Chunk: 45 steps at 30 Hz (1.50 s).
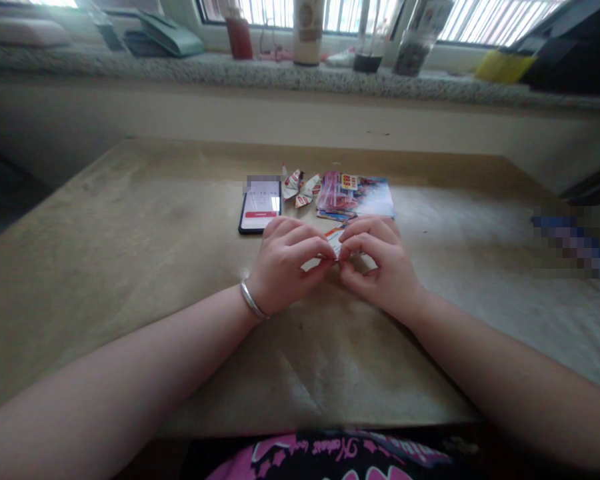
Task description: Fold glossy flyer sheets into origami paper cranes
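Observation:
Between my two hands is a small piece of printed paper, white with orange, partly covered by my fingers. My left hand, with a silver bangle at the wrist, pinches its near edge between thumb and fingers. Close against it, my right hand pinches the same paper, the fingertips of both hands almost touching. Just beyond lie folded paper pieces in white and red. A stack of colourful printed sheets sits behind my right hand. Left of the folded pieces rests a phone with its screen lit.
The table has a tan, shiny cover. A blurred blue object lies at its right side. Behind the table, a granite windowsill carries a red bottle, a pale cylinder, jars and a yellow item.

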Motion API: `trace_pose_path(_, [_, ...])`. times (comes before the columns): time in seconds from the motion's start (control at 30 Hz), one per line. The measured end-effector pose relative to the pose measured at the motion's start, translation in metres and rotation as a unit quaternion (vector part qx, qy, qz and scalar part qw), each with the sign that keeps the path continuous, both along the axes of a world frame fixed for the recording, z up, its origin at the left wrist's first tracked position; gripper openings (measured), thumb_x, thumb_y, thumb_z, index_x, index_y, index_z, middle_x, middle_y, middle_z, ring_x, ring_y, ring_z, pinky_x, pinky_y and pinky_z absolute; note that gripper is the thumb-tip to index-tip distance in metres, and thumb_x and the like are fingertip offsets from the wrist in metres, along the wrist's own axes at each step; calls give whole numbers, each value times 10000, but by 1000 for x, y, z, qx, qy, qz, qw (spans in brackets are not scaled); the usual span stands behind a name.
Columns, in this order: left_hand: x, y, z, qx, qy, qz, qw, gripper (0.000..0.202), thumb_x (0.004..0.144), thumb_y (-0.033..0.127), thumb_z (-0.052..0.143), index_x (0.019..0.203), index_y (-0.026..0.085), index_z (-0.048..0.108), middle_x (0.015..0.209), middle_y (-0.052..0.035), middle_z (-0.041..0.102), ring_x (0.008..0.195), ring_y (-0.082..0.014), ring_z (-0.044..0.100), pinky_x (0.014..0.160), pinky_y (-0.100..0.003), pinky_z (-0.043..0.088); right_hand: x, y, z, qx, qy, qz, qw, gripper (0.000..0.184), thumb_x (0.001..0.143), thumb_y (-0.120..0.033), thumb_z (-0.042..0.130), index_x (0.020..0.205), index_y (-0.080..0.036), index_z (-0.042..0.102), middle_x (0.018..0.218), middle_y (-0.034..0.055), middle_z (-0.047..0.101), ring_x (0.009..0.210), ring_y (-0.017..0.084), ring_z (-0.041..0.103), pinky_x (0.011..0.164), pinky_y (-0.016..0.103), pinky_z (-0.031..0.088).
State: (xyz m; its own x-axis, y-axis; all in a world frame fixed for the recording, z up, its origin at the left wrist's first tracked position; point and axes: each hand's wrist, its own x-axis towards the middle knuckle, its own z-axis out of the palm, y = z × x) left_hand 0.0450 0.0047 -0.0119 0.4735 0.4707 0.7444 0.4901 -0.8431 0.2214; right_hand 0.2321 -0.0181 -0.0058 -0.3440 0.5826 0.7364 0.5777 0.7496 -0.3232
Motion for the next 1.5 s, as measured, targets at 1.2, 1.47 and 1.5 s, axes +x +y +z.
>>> trace_pose_path(1.2, [-2,1,0,22,22,27,999,121,842,301,652,738,241,639,784,30,689,786,-158,551,840,-360,404,8,5,-3,39,-29,-23,999,139,731,-125,638,768,-254,599,856,18,668,948,227,596,881,433,486])
trace_pose_path(1.47, [-2,2,0,-1,1,22,1000,171,847,312,646,694,237,632,755,25,688,777,-156,546,824,-357,402,9,5,-2,32,-32,-32,998,178,685,-97,622,741,-255,561,876,18,663,977,240,586,890,441,472])
trace_pose_path(1.5, [-2,2,0,1,2,22,1000,175,848,317,645,693,237,631,753,26,688,779,-157,546,823,-357,401,9,5,-1,33,-34,-34,998,177,683,-98,622,739,-253,556,891,20,663,986,242,583,892,441,472])
